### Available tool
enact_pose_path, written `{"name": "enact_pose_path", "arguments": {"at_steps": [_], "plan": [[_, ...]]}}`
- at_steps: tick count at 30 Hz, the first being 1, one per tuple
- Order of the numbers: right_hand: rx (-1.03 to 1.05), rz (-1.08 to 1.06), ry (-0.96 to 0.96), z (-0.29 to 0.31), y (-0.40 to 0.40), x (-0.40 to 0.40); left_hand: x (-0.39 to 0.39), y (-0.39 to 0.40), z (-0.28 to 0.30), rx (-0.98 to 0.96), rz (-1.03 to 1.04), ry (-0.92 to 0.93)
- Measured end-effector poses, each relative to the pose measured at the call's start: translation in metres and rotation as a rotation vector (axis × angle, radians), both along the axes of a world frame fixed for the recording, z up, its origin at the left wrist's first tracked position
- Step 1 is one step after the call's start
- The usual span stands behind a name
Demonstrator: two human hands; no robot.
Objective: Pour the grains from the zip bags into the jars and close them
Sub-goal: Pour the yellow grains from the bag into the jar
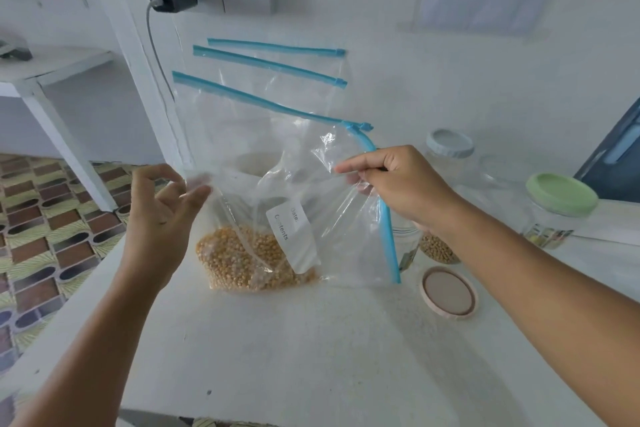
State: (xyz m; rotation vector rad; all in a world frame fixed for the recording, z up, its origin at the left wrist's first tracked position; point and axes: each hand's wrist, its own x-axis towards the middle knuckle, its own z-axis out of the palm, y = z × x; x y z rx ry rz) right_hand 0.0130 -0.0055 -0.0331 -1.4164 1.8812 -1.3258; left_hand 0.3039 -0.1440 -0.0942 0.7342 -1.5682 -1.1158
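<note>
Right hand (398, 191) pinches the clear plastic zip bag with the blue zipper strip (277, 184) near its folded-over zipper end, thumb and fingers curled on the film; left hand (166, 215) has loosely curled fingers at the bag's left edge, fingertips on the plastic, but can't tell if it's actually gripping. Yellow corn kernels (249, 260) sit bunched in the bag's low corner, resting on the white countertop (311, 357), white label facing the camera. Round pink lid (449, 292) lies flat on the counter just right of the bag, a clear jar holding pale beans (438, 248) sits behind the right wrist, and a clear jar with a green lid (557, 208) stands further right.
</note>
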Motion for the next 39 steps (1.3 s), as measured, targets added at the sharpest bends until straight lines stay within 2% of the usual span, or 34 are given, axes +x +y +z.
{"name": "enact_pose_path", "arguments": {"at_steps": [3, 7, 17, 20, 23, 25, 32, 39], "plan": [[0.005, 0.005, 0.007, 0.0, -0.002, 0.001, 0.007, -0.001, 0.002, -0.019, -0.05, -0.197], [0.007, 0.007, 0.022, 0.001, -0.002, 0.002, 0.011, -0.005, -0.002, 0.106, -0.215, -0.344], [0.002, 0.0, 0.012, 0.003, 0.002, 0.007, -0.013, -0.02, -0.005, 0.148, -0.042, -0.088], [0.011, 0.005, 0.02, 0.0, 0.005, 0.01, -0.012, -0.018, -0.006, 0.163, -0.105, -0.138], [0.006, 0.0, 0.045, -0.003, 0.007, 0.011, -0.008, -0.013, -0.01, 0.164, -0.24, -0.281], [0.007, 0.009, 0.071, -0.003, 0.006, 0.013, -0.009, -0.009, -0.012, 0.156, -0.243, -0.306], [0.006, 0.005, 0.038, 0.001, 0.003, 0.019, -0.02, -0.009, -0.011, 0.152, -0.133, -0.186], [-0.027, -0.011, -0.024, 0.003, 0.002, 0.016, -0.005, -0.02, -0.023, 0.185, -0.029, 0.052]]}}
